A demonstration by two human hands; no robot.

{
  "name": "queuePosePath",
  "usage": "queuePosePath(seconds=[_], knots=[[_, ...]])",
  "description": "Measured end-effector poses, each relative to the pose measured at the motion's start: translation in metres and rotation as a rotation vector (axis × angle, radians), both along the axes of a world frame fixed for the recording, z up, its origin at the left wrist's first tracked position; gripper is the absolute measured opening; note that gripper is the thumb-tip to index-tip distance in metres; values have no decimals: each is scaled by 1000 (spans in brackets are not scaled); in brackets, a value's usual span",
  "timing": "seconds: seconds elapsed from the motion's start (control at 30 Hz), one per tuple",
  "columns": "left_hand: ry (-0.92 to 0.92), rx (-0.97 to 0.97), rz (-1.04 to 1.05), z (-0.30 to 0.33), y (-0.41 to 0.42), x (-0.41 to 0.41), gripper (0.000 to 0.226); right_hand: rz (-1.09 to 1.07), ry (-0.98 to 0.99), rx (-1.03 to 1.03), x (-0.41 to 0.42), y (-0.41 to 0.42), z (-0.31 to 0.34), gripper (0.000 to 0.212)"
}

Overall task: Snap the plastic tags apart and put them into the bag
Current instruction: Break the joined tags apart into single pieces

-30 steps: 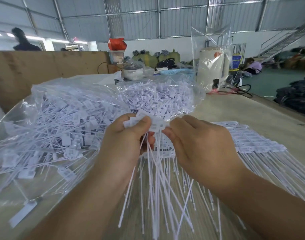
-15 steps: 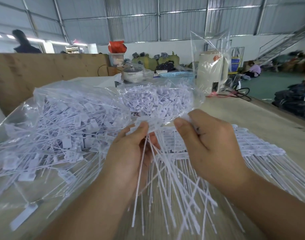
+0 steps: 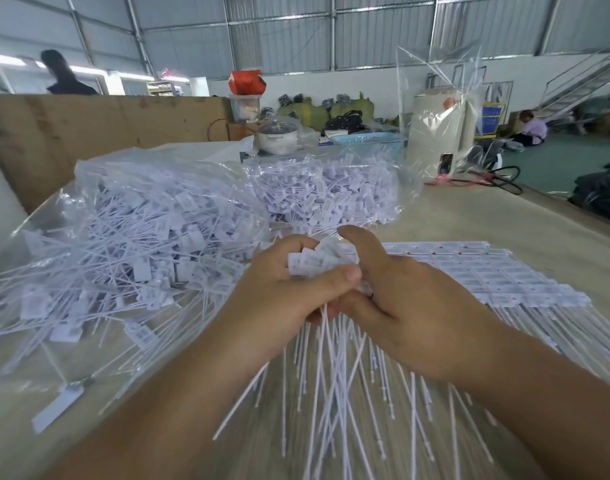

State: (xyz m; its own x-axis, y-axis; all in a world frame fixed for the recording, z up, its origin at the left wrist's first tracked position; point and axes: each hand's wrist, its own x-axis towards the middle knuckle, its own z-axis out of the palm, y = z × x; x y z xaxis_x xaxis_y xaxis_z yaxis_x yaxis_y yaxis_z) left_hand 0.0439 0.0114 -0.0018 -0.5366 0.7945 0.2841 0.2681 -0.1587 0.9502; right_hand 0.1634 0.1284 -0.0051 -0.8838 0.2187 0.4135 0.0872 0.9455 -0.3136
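My left hand and my right hand meet at the middle of the view, both gripping one bunch of white plastic tags. The tag heads stick up between my fingers and the long thin tails fan down toward me. A large clear bag full of loose separated tags lies to the left. A second clear bag of tags sits behind my hands. Flat sheets of joined tags lie on the table to the right, partly under my right hand.
The wooden table runs back to a cardboard wall at left. A pot, a blue basket and a bagged white appliance stand at the far end. One single tag lies near the front left.
My hands have come together from a spread position and bunched the tag heads into one cluster. The tails have gathered closer beneath my hands.
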Motion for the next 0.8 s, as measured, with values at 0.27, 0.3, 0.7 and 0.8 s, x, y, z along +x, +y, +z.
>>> queuePosePath(seconds=[0.27,0.3,0.7,0.8], knots=[[16,-39,99,-4,0,-17,15,-46,22,-46,1,2,0,80],[6,-36,104,-3,-1,-21,15,-69,32,-58,2,4,4,75],[-45,45,137,-5,-2,-29,41,-56,-61,-37,2,5,10,33],[-89,45,132,-6,0,-27,33,-96,-61,-36,1,3,10,34]])
